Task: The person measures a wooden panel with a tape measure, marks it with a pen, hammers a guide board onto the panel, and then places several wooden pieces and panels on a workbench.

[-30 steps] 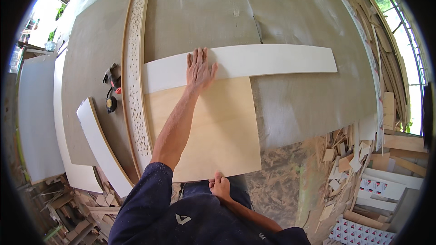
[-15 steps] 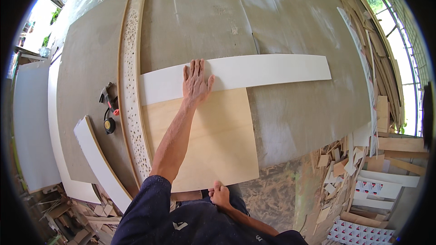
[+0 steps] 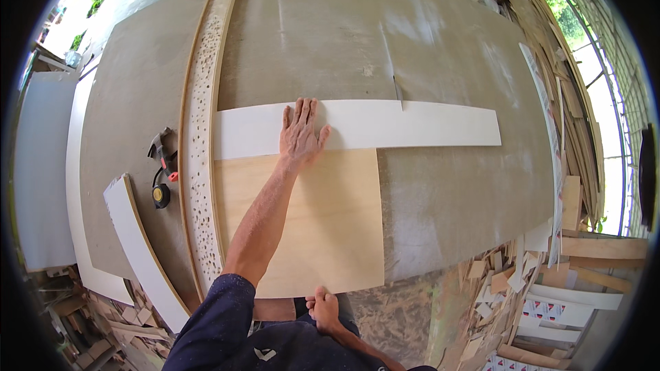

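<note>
My left hand [image 3: 300, 134] lies flat, fingers stretched, on a long white board [image 3: 440, 124]. The board runs crosswise against the far edge of a pale plywood panel [image 3: 316, 220]. At the panel's near edge my right hand [image 3: 324, 309] is closed, thumb over the rim; its fingers are partly hidden. A thin saw blade [image 3: 397, 89] stands up from the grey table [image 3: 309, 41] and meets the white board's far edge, with a short slit there. Both board and panel butt on their left against a long fence strip [image 3: 204, 69] full of small holes.
Left of the fence lie a hammer [image 3: 162, 151] and a tape measure [image 3: 161, 196]. A white strip [image 3: 144, 254] slants over the table's near left edge. Wood offcuts [image 3: 495, 278] heap at the lower right; long planks [image 3: 567, 96] are stacked beyond the right edge.
The white board has slid slightly away from me, its far edge now onto the blade. The left hand stays flat on it, the right hand at the panel's near edge. The whole view has shifted.
</note>
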The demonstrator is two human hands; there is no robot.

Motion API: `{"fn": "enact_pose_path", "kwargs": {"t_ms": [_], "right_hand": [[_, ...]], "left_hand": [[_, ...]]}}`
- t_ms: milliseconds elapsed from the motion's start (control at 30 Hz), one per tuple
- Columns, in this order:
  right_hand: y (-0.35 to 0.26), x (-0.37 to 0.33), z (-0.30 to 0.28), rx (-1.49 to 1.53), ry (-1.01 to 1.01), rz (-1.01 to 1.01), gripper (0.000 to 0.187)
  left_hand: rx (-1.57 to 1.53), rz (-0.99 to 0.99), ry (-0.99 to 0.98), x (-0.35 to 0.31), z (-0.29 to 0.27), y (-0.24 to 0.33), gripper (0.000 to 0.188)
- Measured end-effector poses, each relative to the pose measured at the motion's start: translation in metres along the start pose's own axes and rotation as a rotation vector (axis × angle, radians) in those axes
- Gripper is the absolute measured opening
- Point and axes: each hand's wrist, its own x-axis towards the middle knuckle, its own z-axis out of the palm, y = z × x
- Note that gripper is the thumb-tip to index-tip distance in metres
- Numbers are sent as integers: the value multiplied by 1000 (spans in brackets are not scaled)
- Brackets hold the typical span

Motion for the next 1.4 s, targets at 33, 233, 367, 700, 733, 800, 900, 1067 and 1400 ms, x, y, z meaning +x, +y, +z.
{"fn": "enact_pose_path", "kwargs": {"t_ms": [33, 233, 367, 700, 733, 800, 900, 1067, 1400], "right_hand": [[-3, 0, 1, -12, -19, 14, 47], [-23, 7, 6, -2, -31, 4, 49], [-34, 5, 13, 42, -16, 4, 50], [-51, 20, 27, 154, -5, -13, 49], [-53, 22, 27, 159, -5, -10, 49], [-58, 24, 29, 82, -35, 2, 48], [-70, 19, 36, 101, -11, -40, 48], [-75, 26, 42, 108, -6, -32, 49], [-100, 43, 59, 91, -14, -107, 46]], "left_hand": [[19, 2, 20, 2, 0, -4, 75], [39, 9, -4, 25, -7, -1, 75], [62, 2, -3, 33, 2, -8, 76], [87, 5, -22, 61, 7, -17, 77], [97, 4, -22, 64, 8, -19, 77], [108, 8, -22, 69, 9, -23, 77], [110, -3, -31, 76, 12, -30, 77], [119, -6, -36, 86, 12, -34, 76], [97, 49, 40, 125, 16, -49, 76]]}}
